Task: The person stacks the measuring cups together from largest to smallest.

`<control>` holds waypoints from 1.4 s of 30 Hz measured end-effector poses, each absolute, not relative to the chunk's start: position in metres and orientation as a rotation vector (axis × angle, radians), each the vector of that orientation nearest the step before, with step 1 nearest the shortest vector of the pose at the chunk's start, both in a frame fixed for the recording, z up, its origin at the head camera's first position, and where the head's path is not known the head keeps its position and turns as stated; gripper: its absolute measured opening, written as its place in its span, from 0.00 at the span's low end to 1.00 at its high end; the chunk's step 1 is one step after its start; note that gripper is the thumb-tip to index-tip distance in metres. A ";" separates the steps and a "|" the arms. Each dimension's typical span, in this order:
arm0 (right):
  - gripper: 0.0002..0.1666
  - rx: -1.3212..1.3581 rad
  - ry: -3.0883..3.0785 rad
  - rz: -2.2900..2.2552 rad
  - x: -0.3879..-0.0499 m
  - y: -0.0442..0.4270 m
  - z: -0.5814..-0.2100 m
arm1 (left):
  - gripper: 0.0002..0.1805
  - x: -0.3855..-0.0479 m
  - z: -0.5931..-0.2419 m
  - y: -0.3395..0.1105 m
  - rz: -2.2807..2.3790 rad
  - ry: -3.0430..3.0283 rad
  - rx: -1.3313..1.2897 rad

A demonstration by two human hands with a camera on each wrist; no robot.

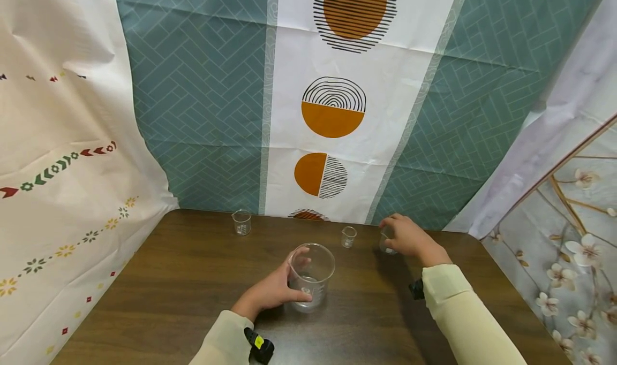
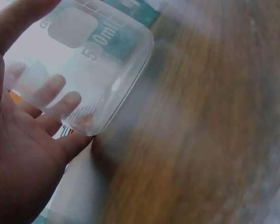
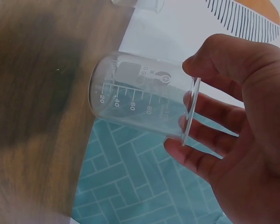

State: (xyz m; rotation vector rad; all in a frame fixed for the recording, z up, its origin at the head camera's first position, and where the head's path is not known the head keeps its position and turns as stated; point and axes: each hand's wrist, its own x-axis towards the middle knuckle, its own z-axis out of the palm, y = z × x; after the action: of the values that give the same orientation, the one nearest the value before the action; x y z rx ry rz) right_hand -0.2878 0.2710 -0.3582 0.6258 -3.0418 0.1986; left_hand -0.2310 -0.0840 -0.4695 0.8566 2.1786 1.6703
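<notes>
The left hand (image 1: 277, 286) curls its fingers and thumb round a large clear beaker (image 1: 315, 287) near the middle of the wooden table. In the left wrist view the large beaker (image 2: 107, 70) shows a 500ml mark, with the left hand's (image 2: 32, 144) fingers visible through the glass. At the back right, the right hand (image 1: 409, 239) holds a smaller beaker (image 1: 388, 247) by its rim from above. The right wrist view shows this smaller beaker (image 3: 140, 95) with graduation marks, the right hand's (image 3: 242, 102) thumb and fingers round its rim.
A tiny beaker (image 1: 348, 237) stands between the two hands near the table's (image 1: 193, 279) back edge. Another small beaker (image 1: 242, 223) stands at the back left. Patterned cloth (image 1: 207, 113) hangs behind the table, with more cloth at both sides.
</notes>
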 end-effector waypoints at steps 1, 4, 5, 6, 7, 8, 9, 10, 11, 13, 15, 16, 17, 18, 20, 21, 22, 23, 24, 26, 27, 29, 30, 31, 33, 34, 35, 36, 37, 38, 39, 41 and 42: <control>0.22 0.627 -3.042 0.200 -0.287 0.270 -0.357 | 0.53 -0.231 -0.469 -0.084 1.668 2.178 0.853; 0.22 0.637 -3.040 0.202 -0.286 0.269 -0.355 | 0.53 -0.232 -0.470 -0.085 1.669 2.166 0.850; 0.22 0.642 -3.041 0.202 -0.286 0.268 -0.354 | 0.53 -0.232 -0.470 -0.085 1.669 2.164 0.849; 0.22 0.651 -3.041 0.202 -0.286 0.268 -0.353 | 0.54 -0.232 -0.470 -0.085 1.669 2.161 0.851; 0.22 0.656 -3.043 0.203 -0.286 0.267 -0.353 | 0.54 -0.232 -0.470 -0.085 1.670 2.160 0.853; 0.22 0.662 -3.045 0.202 -0.285 0.267 -0.352 | 0.54 -0.232 -0.470 -0.085 1.670 2.157 0.857; 0.22 0.666 -3.048 0.207 -0.285 0.267 -0.352 | 0.54 -0.232 -0.470 -0.085 1.668 2.158 0.859; 0.22 0.673 -3.048 0.206 -0.285 0.267 -0.351 | 0.55 -0.232 -0.470 -0.085 1.666 2.159 0.861; 0.22 0.677 -3.048 0.206 -0.285 0.266 -0.351 | 0.55 -0.232 -0.471 -0.085 1.666 2.157 0.862; 0.23 0.686 -3.046 0.205 -0.285 0.265 -0.350 | 0.55 -0.232 -0.471 -0.084 1.668 2.158 0.865; 0.22 0.702 -3.035 0.197 -0.284 0.264 -0.349 | 0.55 -0.233 -0.471 -0.084 1.676 2.154 0.868; 0.22 0.707 -3.030 0.194 -0.284 0.263 -0.349 | 0.55 -0.233 -0.472 -0.084 1.679 2.152 0.870; 0.22 0.713 -3.026 0.193 -0.284 0.262 -0.348 | 0.55 -0.233 -0.472 -0.084 1.681 2.150 0.871; 0.22 0.728 -3.018 0.185 -0.284 0.261 -0.348 | 0.55 -0.233 -0.472 -0.084 1.682 2.149 0.872; 0.23 0.737 -3.011 0.187 -0.282 0.260 -0.346 | 0.55 -0.233 -0.472 -0.084 1.684 2.146 0.873; 0.23 0.733 -3.014 0.194 -0.281 0.259 -0.345 | 0.56 -0.233 -0.473 -0.084 1.681 2.147 0.871; 0.23 0.738 -3.014 0.194 -0.281 0.258 -0.344 | 0.56 -0.233 -0.473 -0.084 1.677 2.149 0.871; 0.23 0.736 -3.018 0.198 -0.280 0.256 -0.344 | 0.56 -0.233 -0.473 -0.084 1.676 2.152 0.868; 0.23 0.738 -3.021 0.195 -0.279 0.255 -0.343 | 0.56 -0.233 -0.473 -0.084 1.678 2.153 0.874; 0.23 0.721 -3.037 0.205 -0.278 0.254 -0.342 | 0.57 -0.233 -0.473 -0.084 1.679 2.158 0.877; 0.23 0.715 -3.046 0.212 -0.277 0.253 -0.341 | 0.57 -0.233 -0.473 -0.084 1.679 2.158 0.876; 0.23 0.701 -3.064 0.223 -0.276 0.251 -0.341 | 0.57 -0.233 -0.473 -0.084 1.684 2.159 0.878; 0.23 0.699 -3.070 0.224 -0.275 0.251 -0.340 | 0.57 -0.233 -0.473 -0.084 1.687 2.156 0.878; 0.23 0.690 -3.078 0.233 -0.274 0.250 -0.340 | 0.56 -0.233 -0.473 -0.084 1.687 2.154 0.869; 0.22 0.683 -3.089 0.241 -0.272 0.249 -0.339 | 0.56 -0.233 -0.474 -0.084 1.689 2.153 0.862; 0.22 0.682 -3.091 0.243 -0.271 0.248 -0.339 | 0.55 -0.233 -0.474 -0.084 1.689 2.154 0.861; 0.22 0.686 -3.089 0.243 -0.270 0.248 -0.338 | 0.55 -0.232 -0.474 -0.084 1.690 2.151 0.861; 0.22 0.694 -3.085 0.242 -0.269 0.247 -0.338 | 0.55 -0.233 -0.474 -0.084 1.690 2.150 0.861; 0.22 0.704 -3.078 0.241 -0.268 0.246 -0.337 | 0.55 -0.233 -0.474 -0.084 1.690 2.149 0.863; 0.22 0.707 -3.075 0.243 -0.268 0.246 -0.337 | 0.55 -0.233 -0.474 -0.084 1.692 2.148 0.867; 0.22 0.709 -3.070 0.247 -0.267 0.245 -0.336 | 0.55 -0.233 -0.474 -0.084 1.695 2.145 0.870; 0.22 0.722 -3.058 0.248 -0.266 0.244 -0.336 | 0.55 -0.233 -0.473 -0.084 1.698 2.142 0.870; 0.22 0.724 -3.056 0.252 -0.265 0.243 -0.335 | 0.55 -0.233 -0.473 -0.084 1.698 2.141 0.867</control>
State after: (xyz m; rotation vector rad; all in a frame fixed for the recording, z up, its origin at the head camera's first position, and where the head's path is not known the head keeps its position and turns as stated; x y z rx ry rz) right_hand -0.2651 0.2432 -0.3353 0.7243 -3.0562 0.2519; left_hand -0.2335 -0.0838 -0.4733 0.8667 2.1413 1.6982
